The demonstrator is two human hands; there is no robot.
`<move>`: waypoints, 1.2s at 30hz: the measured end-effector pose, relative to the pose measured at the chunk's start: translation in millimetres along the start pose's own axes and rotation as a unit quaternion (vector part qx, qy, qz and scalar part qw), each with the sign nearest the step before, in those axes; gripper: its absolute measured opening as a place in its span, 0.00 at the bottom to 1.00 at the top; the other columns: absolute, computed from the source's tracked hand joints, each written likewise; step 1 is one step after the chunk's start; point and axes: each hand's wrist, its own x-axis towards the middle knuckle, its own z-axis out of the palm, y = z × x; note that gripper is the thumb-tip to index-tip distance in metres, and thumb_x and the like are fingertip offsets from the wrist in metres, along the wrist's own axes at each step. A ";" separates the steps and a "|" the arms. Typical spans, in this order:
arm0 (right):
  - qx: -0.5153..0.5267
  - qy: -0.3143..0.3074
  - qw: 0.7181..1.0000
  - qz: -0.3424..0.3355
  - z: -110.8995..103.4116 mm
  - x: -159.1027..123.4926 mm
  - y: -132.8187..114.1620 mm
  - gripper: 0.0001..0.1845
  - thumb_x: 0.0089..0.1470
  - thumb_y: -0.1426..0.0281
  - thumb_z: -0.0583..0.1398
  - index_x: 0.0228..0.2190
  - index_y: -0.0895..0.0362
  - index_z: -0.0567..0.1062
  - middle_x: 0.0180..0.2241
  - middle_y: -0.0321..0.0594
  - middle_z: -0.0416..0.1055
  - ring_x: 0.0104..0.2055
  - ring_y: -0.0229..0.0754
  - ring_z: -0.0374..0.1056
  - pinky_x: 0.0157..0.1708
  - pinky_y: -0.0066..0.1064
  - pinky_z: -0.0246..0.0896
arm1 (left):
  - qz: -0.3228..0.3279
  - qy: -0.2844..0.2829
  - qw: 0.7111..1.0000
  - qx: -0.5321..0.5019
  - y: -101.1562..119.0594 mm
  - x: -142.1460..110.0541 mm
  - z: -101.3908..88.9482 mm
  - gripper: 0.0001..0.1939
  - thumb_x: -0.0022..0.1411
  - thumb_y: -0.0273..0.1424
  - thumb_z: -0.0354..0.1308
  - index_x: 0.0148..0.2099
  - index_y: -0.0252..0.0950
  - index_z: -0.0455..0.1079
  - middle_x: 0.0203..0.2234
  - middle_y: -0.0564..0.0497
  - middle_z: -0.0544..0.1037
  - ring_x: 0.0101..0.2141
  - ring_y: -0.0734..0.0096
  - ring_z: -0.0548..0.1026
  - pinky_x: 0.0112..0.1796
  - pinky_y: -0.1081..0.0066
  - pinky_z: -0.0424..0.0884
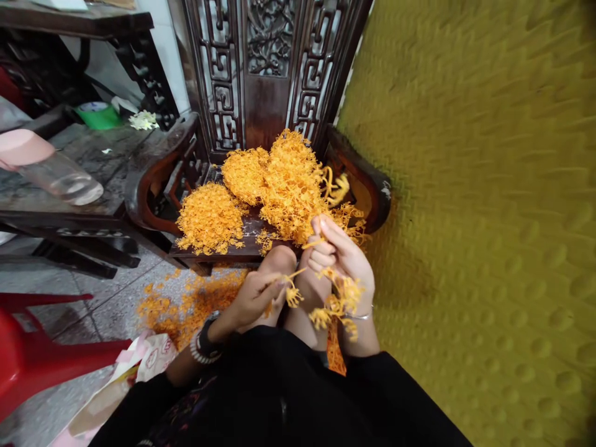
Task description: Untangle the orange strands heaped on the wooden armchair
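My left grip (254,298) is closed into a loose pinch, fingers curled over, and it has hold of a thin orange branching sprig (292,295) that sticks out past my fingertips toward my other hand. My right grip (338,257) is half closed, fingers bent toward the palm, with a tangled clump of orange sprigs (338,307) hanging just below it; I can't tell exactly where the strands pass through my fingers. The two grips are near each other, above my bare knees (279,261).

Just beyond my right grip, a large heap of fine orange sprigs (284,189) sits on the seat of a dark carved wooden armchair (365,180). My fingers overlap its near edge, though I can't tell whether they touch it. Loose orange bits (186,304) lie scattered over the grey tile floor (79,292) by the chair.

To my left stands a dark wooden counter (88,167) carrying a clear plastic bottle with a pink end (60,177). A red plastic stool (28,354) and a pink-and-white bag (149,354) sit lower down. A mustard-yellow dimpled surface (488,217) fills my right.
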 end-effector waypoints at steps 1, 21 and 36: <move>0.002 -0.008 1.000 0.025 3.0 -6.8 -1.6 0.06 0.58 0.68 0.56 0.30 0.55 0.64 0.17 0.23 0.38 0.15 0.26 0.32 0.13 0.18 0.37 | -0.001 -0.041 0.999 0.008 3.9 -7.6 -4.7 0.22 0.67 0.39 0.47 0.22 0.33 0.57 0.16 0.56 0.57 0.19 0.79 0.57 0.23 0.74 0.51; -0.052 0.130 0.990 0.022 8.8 -51.6 -27.5 0.07 0.52 0.70 0.60 0.25 0.55 0.68 0.16 0.24 0.40 0.15 0.25 0.30 0.12 0.19 0.31 | -0.086 -0.110 0.989 0.040 30.8 -33.0 -36.4 0.24 0.67 0.41 0.42 0.21 0.35 0.53 0.15 0.55 0.58 0.19 0.78 0.57 0.23 0.74 0.54; -0.037 0.214 0.938 -0.271 -16.8 -40.6 -48.8 0.11 0.61 0.71 0.51 0.26 0.53 0.65 0.17 0.25 0.33 0.16 0.30 0.24 0.11 0.21 0.31 | -0.096 0.290 0.887 0.346 -71.7 45.3 -138.7 0.21 0.67 0.42 0.43 0.51 0.35 0.69 0.38 0.45 0.71 0.41 0.60 0.69 0.45 0.63 0.62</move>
